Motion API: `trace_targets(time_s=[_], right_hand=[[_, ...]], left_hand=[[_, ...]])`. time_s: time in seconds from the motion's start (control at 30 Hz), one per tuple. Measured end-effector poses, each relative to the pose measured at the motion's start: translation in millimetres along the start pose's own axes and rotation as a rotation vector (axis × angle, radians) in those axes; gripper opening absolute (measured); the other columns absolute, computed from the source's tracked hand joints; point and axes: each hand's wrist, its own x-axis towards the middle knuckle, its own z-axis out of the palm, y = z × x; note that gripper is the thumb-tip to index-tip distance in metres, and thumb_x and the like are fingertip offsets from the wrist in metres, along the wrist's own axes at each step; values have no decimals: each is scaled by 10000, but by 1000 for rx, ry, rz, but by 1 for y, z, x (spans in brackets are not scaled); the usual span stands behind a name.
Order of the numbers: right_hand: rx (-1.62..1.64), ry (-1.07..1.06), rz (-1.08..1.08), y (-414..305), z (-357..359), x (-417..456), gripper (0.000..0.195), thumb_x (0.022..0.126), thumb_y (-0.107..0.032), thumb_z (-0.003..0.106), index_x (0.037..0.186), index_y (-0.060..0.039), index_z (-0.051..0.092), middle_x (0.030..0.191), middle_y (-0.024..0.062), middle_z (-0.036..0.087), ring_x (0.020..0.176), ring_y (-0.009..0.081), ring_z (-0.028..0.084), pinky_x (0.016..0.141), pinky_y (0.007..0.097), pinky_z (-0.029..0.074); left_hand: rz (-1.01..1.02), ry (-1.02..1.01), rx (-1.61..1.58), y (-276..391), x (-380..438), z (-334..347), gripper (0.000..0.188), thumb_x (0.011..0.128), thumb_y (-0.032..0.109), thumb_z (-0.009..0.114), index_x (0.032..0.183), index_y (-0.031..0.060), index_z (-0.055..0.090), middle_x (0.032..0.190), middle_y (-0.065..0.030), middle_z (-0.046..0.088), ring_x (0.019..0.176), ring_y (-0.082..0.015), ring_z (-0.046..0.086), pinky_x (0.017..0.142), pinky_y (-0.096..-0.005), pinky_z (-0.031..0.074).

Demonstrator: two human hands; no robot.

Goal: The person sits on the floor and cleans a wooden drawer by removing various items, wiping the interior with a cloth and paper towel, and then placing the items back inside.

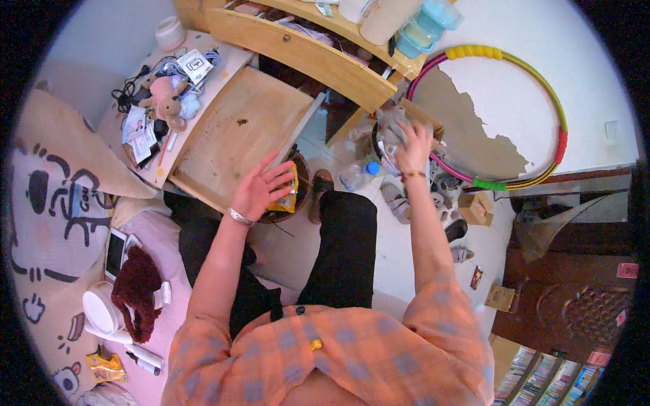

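My left hand is raised with the palm up and fingers apart, holding nothing. It hangs beside the front of a pulled-out wooden drawer, whose bottom bears dark marks. Below that hand is a brown bin with a yellow packet in it. My right hand reaches out to the far right, its fingers on a grey crumpled bundle, possibly cloth. The bundle is over a dark-rimmed container with litter in it, next to a cardboard box. My fingers partly hide the bundle.
A clear bottle with a blue cap lies on the floor near several shoes. A hula hoop leans on the wall. Another wooden drawer juts out above. A plush toy and cables lie on the left tabletop.
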Motion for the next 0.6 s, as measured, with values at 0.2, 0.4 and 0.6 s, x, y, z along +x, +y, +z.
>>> trace_targets(time_s=[0.2,0.4,0.6], right_hand=[[695,-138,64,-99,-46,-35,456,673,-68,631,1127,-66,580,1132,156,547,1063,329,513,939,392,385],[865,-489,-462,-251,-45,-35,551,749,-312,696,1190,-32,520,1195,184,528,1100,344,493,950,397,378],[718,-315,197,-231,66,-27,561,772,-312,677,1171,43,508,1116,220,572,1036,312,550,884,337,422]], left_hand=[[-5,23,-31,2,-10,-9,613,873,462,467,1377,144,323,1321,-136,448,1177,-249,459,959,-439,402],[67,75,-407,25,-23,-7,504,875,447,458,1209,70,487,1159,-146,545,1037,-293,542,893,-449,455],[214,615,-439,41,-20,-39,367,798,359,541,1011,61,564,918,-113,616,781,-303,598,662,-428,517]])
